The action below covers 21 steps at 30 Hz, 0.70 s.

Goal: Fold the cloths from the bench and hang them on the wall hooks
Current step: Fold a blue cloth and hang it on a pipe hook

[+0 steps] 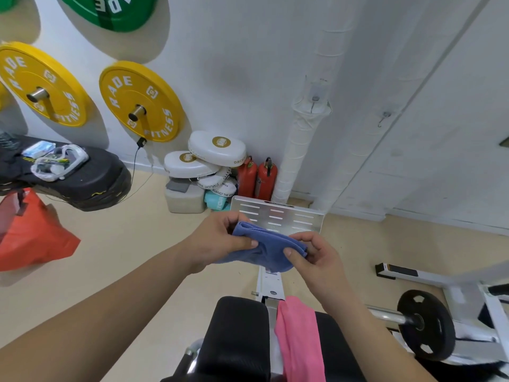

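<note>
I have only 1 view, from the camera worn on my head. It is wide-angle and faces forward and down, so straight edges bow toward the frame's sides. My left grip and right grip sit close under the lens near mid-frame, with both forearms running in from the bottom corners. The table lies directly below me at the bottom edge. The white wall fills the top, farther off.

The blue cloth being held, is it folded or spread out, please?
Folded: the blue cloth shows layered edges, pinched between the left hand and right hand.
</note>
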Available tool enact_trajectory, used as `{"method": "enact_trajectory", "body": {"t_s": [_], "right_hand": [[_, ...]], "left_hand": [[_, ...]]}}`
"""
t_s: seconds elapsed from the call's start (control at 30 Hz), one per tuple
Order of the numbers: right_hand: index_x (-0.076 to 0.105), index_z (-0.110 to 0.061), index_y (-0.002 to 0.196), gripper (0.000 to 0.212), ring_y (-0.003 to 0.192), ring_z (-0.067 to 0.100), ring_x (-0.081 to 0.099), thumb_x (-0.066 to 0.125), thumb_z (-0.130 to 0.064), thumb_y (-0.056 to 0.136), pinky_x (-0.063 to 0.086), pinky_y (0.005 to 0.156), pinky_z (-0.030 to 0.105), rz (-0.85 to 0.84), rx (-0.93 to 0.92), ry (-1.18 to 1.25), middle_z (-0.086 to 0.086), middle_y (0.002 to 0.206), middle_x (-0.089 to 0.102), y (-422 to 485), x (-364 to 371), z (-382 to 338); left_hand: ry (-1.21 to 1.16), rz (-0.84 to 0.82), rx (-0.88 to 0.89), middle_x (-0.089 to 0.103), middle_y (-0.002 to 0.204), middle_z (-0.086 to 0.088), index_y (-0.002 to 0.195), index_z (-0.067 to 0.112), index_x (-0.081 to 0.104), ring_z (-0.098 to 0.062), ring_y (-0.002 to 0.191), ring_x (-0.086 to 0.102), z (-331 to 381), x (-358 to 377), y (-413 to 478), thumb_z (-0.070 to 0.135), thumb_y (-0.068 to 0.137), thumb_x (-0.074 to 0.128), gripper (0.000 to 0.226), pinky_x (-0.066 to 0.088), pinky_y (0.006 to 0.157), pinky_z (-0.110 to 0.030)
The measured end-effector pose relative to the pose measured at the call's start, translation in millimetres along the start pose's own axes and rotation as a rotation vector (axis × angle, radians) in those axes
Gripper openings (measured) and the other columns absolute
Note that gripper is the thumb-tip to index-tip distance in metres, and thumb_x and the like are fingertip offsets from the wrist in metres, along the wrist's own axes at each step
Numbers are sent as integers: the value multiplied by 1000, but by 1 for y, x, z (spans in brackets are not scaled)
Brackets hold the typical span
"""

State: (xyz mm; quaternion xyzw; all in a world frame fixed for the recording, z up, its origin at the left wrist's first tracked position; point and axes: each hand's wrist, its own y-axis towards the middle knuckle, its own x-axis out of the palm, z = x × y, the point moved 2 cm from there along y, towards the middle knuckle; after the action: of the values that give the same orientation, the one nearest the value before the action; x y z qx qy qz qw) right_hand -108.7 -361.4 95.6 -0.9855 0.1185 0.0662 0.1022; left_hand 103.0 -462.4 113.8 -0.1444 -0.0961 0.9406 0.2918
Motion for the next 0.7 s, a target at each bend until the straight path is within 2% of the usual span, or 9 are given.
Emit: {"method": "enact_trajectory", "body": {"t_s": [0.1,0.27,0.43,0.57,0.7], "right_hand": [[70,-13,100,20,81,10,71,69,5,91,58,73,20,14,-46,-12,4,91,76,-1,2,2],[77,-10,91,15,78,8,70,75,4,86,57,73,19,-2,-40,-40,4,86,77,-6,-5,-3],[82,-12,85,16,78,13,72,78,3,81,61,76,24,-172,122,-116,6,83,79,-11,-9,-3],[83,-11,85,14,78,16,73,80,1,81,61,75,24,-153,176,-84,9,84,79,-17,-8,-3],[84,-17,87,13,76,15,72,82,-5,81,60,73,25,-187,138,-135,6,83,79,-22,-10,-8]], "left_hand": [[25,29,25,76,94,-8,95,17,74,-12,84,68,1,-3,-2,5,83,80,18,60,81,-33],[182,22,124,69,96,-3,102,19,65,-4,77,63,12,-8,-8,0,84,74,27,54,69,-18],[402,-68,177,72,94,8,93,25,74,-11,89,66,16,-7,-14,6,84,73,22,55,73,-23],[482,-66,201,72,92,9,90,27,74,-12,87,66,19,-6,-21,12,81,77,18,57,74,-28],[514,-43,277,72,86,8,81,25,76,-13,81,66,25,-9,-30,10,78,80,16,56,70,-29]]}}
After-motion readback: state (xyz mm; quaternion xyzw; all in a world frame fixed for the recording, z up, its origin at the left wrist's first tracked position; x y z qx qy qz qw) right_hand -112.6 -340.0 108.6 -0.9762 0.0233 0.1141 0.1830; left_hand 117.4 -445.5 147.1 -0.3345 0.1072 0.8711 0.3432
